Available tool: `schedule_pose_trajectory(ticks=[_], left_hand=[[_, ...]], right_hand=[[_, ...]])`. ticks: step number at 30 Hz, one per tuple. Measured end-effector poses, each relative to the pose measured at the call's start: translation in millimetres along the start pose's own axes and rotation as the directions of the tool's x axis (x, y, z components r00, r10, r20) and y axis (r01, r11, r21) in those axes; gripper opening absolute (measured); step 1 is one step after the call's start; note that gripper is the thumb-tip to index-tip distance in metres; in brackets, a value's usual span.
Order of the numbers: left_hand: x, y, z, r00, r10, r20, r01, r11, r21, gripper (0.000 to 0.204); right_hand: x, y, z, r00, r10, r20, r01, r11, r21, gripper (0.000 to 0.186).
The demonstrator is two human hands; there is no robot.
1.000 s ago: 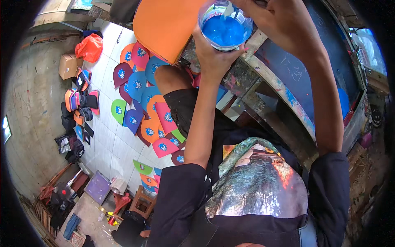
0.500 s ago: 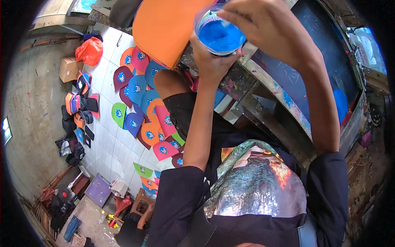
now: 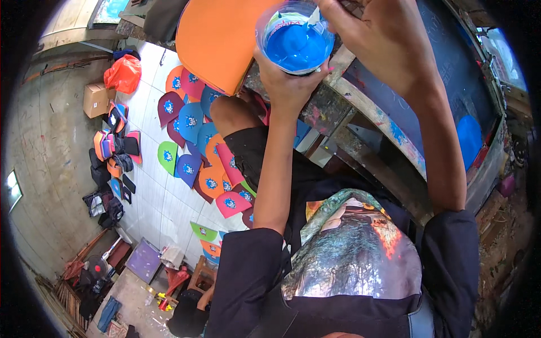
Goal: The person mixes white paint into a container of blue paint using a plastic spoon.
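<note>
A clear plastic cup of blue paint point(image 3: 294, 48) is held upright in my left hand point(image 3: 284, 84), whose fingers wrap round it. Over the cup's upper right, my right hand point(image 3: 375, 48) pinches a pale, flat stick point(image 3: 314, 18) that reaches into the cup. Just left of the cup lies a large orange sheet point(image 3: 211, 39) with a rounded edge. Below and right of my hands is the paint-stained edge of a wooden frame point(image 3: 394, 129) around a dark blue screen point(image 3: 462, 90), with a bright blue patch on its right.
Many coloured arched pieces point(image 3: 190, 121) with blue printed motifs lie on the tiled floor point(image 3: 152, 208). Bags and stacks point(image 3: 112, 149), a cardboard box point(image 3: 97, 98) and a red plastic bag point(image 3: 123, 73) line the left wall. Another person point(image 3: 186, 312) in dark clothing is at the lower left.
The cup in my left hand has shifted left. My right hand has moved the stick about in the paint, dipping lower over the cup and then rising again.
</note>
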State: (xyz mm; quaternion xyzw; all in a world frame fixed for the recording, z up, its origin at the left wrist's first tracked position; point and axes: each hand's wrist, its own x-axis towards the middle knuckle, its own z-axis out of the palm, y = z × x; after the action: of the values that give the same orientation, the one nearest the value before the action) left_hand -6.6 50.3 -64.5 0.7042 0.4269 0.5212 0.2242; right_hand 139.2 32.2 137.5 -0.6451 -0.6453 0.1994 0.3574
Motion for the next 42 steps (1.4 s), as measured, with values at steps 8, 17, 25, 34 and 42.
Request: schedule_pose_trajectory(ticks=[8, 17, 25, 34, 42], left_hand=[[0, 3, 0, 1.000, -0.008, -0.008, 0.008, 1.000, -0.007, 0.113], [-2, -1, -2, 1.000, -0.004, -0.004, 0.003, 0.999, -0.044, 0.115], [0, 3, 1, 0.995, -0.039, -0.095, 0.032, 0.997, -0.074, 0.094], [-7, -7, -1, 0.996, -0.093, -0.005, 0.093, 0.993, -0.070, 0.112], [-17, -5, -1, 0.988, 0.114, -0.103, -0.133, 0.972, -0.193, 0.102]], right_hand=[[-4, 0, 22, 0.949, -0.019, -0.314, 0.045, 0.996, 0.075, 0.023], [-18, 6, 8, 0.979, -0.025, -0.204, 0.054, 0.989, 0.137, 0.019], [0, 27, 15, 0.958, -0.274, -0.089, 0.277, 0.960, 0.036, 0.021], [15, 39, 3, 0.788, -0.555, 0.267, 0.571, 0.821, 0.023, 0.015], [-13, 32, -10, 0.894, -0.397, 0.211, 0.403, 0.915, 0.014, 0.011]])
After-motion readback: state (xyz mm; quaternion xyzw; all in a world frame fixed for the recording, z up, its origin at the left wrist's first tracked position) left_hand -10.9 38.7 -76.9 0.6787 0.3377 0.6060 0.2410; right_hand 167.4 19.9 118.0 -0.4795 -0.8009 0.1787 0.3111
